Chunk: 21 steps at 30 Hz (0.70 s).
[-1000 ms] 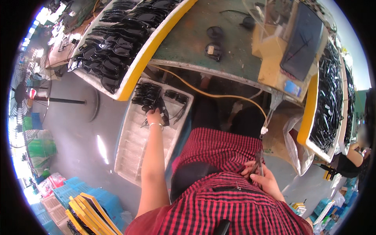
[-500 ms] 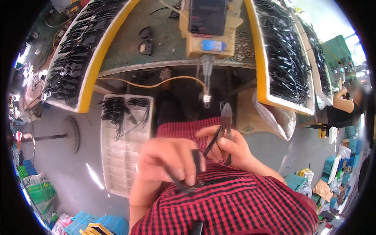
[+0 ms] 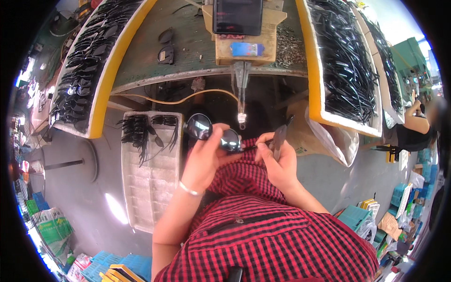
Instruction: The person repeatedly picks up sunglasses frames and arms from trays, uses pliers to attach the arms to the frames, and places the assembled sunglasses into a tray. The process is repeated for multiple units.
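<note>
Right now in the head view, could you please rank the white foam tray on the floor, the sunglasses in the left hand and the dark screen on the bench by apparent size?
1. White foam tray: largest.
2. Dark screen.
3. Sunglasses: smallest, though nearest the camera; the gap to the screen is slight.

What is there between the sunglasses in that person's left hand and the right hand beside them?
In the head view, a thin dark temple arm bridges the gap, running from the sunglasses in the left hand to the right hand.
</note>
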Available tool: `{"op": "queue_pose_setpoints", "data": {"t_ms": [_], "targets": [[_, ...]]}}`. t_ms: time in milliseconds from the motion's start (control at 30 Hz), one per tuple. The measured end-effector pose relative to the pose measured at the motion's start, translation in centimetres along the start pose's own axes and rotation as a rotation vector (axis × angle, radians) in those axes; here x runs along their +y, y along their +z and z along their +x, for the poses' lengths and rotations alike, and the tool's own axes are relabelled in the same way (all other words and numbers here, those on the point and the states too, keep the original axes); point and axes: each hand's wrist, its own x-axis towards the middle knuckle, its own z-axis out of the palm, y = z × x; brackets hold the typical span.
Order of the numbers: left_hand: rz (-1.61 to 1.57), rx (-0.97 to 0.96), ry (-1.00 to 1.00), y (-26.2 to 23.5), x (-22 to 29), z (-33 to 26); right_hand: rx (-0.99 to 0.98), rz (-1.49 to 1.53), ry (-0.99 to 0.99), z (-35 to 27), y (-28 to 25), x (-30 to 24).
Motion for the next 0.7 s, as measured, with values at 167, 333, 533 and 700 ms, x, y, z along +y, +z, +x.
{"op": "queue_pose_setpoints", "data": {"t_ms": [167,333,533,700], "targets": [[-0.100,0.003,0.093,0.8,0.1,2.0,0.100,-0.308,-0.254,2.3,-1.0,1.0],[-0.079,0.048,0.138,1.5,0.7,2.7,0.126,-0.001,-0.063,2.9,-0.8,0.5],[-0.111,0.044,0.177,2.1,1.6,2.5,0.112,-0.022,-0.149,3.0,-1.1,0.5],[-0.075,0.062,0.204,2.2,2.0,2.1,0.098,-0.065,-0.188,2.9,-1.2,0.5]]}}
